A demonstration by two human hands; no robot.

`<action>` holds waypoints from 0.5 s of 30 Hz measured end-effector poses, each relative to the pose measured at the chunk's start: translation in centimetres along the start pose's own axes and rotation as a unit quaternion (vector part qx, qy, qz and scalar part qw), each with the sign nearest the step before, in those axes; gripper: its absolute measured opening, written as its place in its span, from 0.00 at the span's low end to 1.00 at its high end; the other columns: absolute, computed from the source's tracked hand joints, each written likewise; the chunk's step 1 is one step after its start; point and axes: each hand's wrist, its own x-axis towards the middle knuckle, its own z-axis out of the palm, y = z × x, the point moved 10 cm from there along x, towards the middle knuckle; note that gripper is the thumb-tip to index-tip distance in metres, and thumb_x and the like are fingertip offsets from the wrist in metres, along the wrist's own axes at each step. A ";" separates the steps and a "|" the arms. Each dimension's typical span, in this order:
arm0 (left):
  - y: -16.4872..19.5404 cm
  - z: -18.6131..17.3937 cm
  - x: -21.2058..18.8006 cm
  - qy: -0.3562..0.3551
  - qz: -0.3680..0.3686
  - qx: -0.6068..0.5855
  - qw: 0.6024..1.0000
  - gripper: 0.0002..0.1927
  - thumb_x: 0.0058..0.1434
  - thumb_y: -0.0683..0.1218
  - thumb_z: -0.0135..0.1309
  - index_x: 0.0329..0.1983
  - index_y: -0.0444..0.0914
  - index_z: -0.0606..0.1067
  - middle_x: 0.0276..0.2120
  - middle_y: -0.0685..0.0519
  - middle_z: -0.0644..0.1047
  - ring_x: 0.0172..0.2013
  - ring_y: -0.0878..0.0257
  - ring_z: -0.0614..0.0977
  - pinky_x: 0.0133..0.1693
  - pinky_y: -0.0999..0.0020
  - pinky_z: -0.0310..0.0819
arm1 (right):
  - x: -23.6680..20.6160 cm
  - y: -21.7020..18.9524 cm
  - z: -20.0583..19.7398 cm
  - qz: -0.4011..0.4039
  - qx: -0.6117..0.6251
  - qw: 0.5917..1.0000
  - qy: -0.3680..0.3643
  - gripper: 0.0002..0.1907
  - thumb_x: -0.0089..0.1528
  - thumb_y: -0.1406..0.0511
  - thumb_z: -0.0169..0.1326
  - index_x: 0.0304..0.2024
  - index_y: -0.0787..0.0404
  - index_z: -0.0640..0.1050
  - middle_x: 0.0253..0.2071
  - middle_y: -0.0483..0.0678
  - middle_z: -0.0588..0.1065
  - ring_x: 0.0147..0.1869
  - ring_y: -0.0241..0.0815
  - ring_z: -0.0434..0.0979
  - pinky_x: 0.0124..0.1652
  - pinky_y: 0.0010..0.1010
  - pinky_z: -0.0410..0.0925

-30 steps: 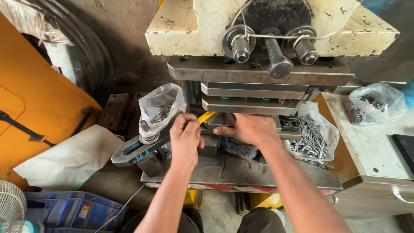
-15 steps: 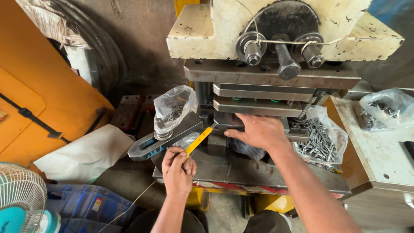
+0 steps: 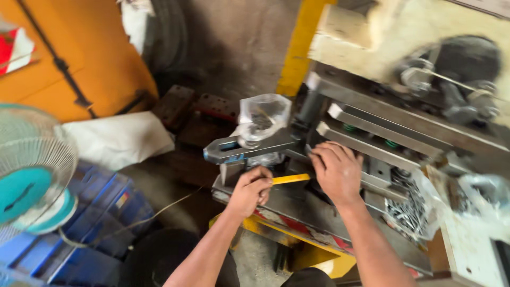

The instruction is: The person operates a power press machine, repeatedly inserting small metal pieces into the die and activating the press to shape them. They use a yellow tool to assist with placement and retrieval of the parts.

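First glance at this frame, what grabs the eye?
The two hands at the middle: the left hand grips a yellow rod that points at the right hand, which rests on the dark steel press bed. Above them a clear bag of small metal parts sits on a grey clamp arm. A teal fan fills the left edge.
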 end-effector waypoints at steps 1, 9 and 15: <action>0.2 0.0 0.0 -0.009 0.004 0.005 1.000 0.00 0.63 0.37 0.50 0.35 0.35 0.72 0.17 0.56 0.65 0.15 0.68 0.65 0.19 0.72 0.59 | 0.4 -0.9 -0.2 0.005 0.003 1.000 0.022 0.05 0.59 0.62 0.66 0.35 0.53 0.82 0.42 0.38 0.80 0.52 0.42 0.80 0.45 0.47 0.67; 0.7 -0.1 0.6 -0.028 -0.004 0.030 0.999 0.02 0.63 0.37 0.52 0.34 0.35 0.72 0.18 0.57 0.67 0.16 0.71 0.65 0.18 0.73 0.58 | 6.0 -7.5 -3.3 -0.040 0.191 0.975 0.110 0.05 0.64 0.67 0.64 0.43 0.60 0.82 0.45 0.47 0.79 0.47 0.49 0.79 0.47 0.38 0.72; 1.3 -0.4 0.2 -0.025 -0.015 0.037 0.999 0.02 0.63 0.37 0.52 0.34 0.36 0.72 0.17 0.58 0.66 0.15 0.71 0.64 0.18 0.74 0.58 | 8.4 -6.9 1.3 0.020 0.203 0.979 -0.003 0.14 0.64 0.69 0.57 0.53 0.64 0.80 0.52 0.56 0.79 0.54 0.57 0.80 0.51 0.40 0.72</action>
